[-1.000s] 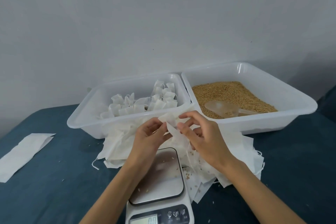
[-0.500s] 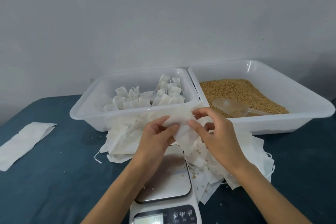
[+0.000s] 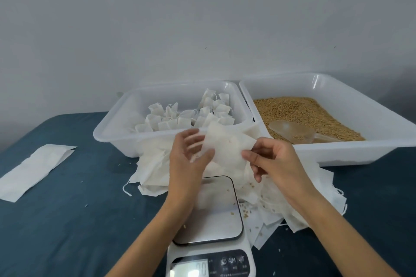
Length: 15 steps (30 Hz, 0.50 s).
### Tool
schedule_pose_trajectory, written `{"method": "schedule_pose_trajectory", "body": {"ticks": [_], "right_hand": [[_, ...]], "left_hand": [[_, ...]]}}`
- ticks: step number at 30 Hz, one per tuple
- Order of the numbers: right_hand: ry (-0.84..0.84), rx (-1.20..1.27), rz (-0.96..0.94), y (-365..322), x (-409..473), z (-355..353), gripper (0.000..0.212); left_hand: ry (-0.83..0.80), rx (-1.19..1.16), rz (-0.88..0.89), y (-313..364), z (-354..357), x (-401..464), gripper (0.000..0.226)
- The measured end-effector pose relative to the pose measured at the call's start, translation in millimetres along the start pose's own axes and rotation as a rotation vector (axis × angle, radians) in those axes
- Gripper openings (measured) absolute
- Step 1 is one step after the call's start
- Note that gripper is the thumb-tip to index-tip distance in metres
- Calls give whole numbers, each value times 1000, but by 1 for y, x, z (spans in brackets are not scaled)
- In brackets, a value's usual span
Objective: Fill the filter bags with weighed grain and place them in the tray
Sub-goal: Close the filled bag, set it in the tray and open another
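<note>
Filter bag (image 3: 227, 148) pinched between both our hands above the scale (image 3: 211, 227): left hand (image 3: 188, 159) fingers (image 3: 195, 141) grip its left edge, blurred; right hand (image 3: 270, 162) fingers (image 3: 249, 155) pinch its right edge. Empty bags pile (image 3: 281, 204) underneath. Behind, left tray (image 3: 108, 132) holds filled bags (image 3: 191, 114); right tray (image 3: 337, 94) holds grain (image 3: 299, 110), scoop (image 3: 292, 131). Blue desk (image 3: 67, 220).

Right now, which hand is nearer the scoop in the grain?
Right. The right hand is just below-left of the scoop; the left hand is farther left, across the filter bag.
</note>
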State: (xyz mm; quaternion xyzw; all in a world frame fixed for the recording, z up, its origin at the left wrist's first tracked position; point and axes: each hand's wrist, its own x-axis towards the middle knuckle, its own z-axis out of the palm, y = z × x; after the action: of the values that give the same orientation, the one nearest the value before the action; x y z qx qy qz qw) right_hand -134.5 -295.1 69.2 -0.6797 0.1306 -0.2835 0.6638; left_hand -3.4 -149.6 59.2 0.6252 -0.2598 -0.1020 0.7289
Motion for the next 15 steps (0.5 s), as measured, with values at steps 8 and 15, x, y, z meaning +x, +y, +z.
{"method": "schedule_pose_trajectory", "body": {"ticks": [8, 15], "right_hand": [[-43, 45, -19, 6, -3, 12, 15], [-138, 331, 108, 5, -4, 14, 21]], "left_hand": [[-324, 224, 287, 5, 7, -15, 11], [-401, 88, 160, 8, 7, -18, 15]]}}
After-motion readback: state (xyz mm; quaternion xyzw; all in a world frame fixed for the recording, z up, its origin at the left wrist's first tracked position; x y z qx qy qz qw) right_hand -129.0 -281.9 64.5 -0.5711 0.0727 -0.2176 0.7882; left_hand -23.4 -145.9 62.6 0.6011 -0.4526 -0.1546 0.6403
